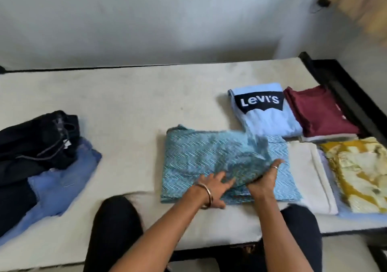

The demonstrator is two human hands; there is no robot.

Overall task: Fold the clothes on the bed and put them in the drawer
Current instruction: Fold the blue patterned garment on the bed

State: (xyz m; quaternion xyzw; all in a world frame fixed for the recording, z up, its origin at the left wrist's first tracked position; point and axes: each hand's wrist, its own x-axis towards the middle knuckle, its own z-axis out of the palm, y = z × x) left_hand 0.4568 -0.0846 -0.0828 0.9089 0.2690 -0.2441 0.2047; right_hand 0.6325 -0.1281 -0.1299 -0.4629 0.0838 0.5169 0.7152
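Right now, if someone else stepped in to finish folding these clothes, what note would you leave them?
Left hand: flat, fingers spread, pressing the teal patterned garment onto the bed.
Right hand: lifting a blurred flap of that garment, mid-fold.
Done: four folded pieces at right: light blue Levi's shirt, maroon shirt, cream piece, yellow printed piece.
Left: finish the teal fold; fold the dark clothes and blue jeans heaped at left; put everything away. No drawer is in view.
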